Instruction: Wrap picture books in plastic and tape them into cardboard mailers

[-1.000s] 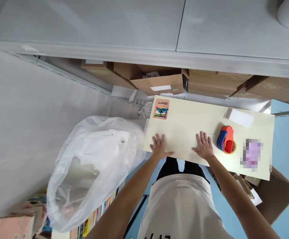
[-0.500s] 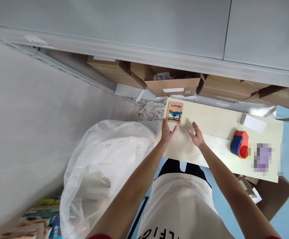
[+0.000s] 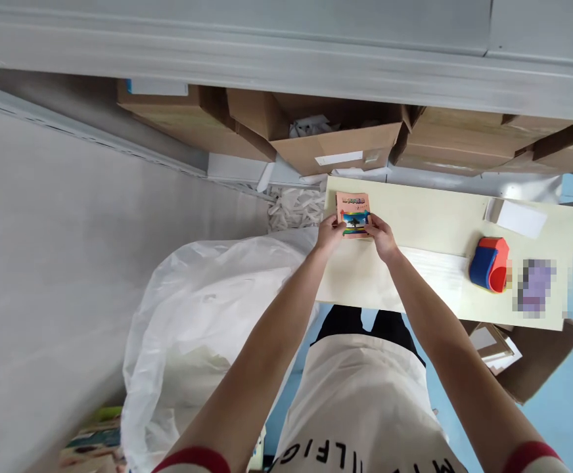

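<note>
A small pink booklet (image 3: 352, 205) with a tree picture on its cover is at the left end of the cream table (image 3: 429, 220). My left hand (image 3: 330, 233) grips its left edge, thumb on the cover. On the opposite edge, my right hand (image 3: 383, 235) holds it with thumb and fingers. Whether the booklet is a single one or a stack I cannot tell. White paper sheets (image 3: 439, 269) lie on the table right of my right hand.
A red and blue holder (image 3: 489, 264), a white box (image 3: 520, 218) and a blurred purple item (image 3: 535, 287) stand to the right. At left is a big white plastic bag (image 3: 207, 295). Cardboard boxes (image 3: 340, 148) fill the shelf behind; another box (image 3: 543, 368) sits below the table's right end.
Both hands, earlier apart with fingers spread near the booklet, have closed on its two sides. The camera view has shifted somewhat.
</note>
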The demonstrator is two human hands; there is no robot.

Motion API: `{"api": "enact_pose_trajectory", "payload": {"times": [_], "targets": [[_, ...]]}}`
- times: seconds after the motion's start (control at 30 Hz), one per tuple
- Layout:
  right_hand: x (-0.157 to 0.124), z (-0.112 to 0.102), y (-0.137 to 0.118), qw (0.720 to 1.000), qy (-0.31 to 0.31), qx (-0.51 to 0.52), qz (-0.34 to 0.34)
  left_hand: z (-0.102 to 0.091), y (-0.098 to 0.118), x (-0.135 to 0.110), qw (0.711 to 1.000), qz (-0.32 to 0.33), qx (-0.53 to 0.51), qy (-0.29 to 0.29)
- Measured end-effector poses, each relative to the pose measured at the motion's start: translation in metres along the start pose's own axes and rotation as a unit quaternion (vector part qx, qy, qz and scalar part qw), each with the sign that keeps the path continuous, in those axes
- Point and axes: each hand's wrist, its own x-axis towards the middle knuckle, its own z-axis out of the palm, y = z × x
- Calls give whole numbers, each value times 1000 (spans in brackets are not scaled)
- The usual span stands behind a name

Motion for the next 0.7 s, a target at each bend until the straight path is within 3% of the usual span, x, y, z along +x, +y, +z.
{"api": "enact_pose_trajectory", "payload": {"times": [0.13,0.27,0.5,0.7], "targets": [[-32,-25,-9,996,79,-4,-40,21,6,-28,996,-6,-36,-87],[-82,-71,-1,983,169,-46,-54,52,-8,-69,987,3,23,-156],[-166,-157,32,959,260,-111,-31,122,-77,-140,978,58,167,-111],[-194,-203,40,933,294,-208,-5,167,-111,-171,950,93,267,-130]]}}
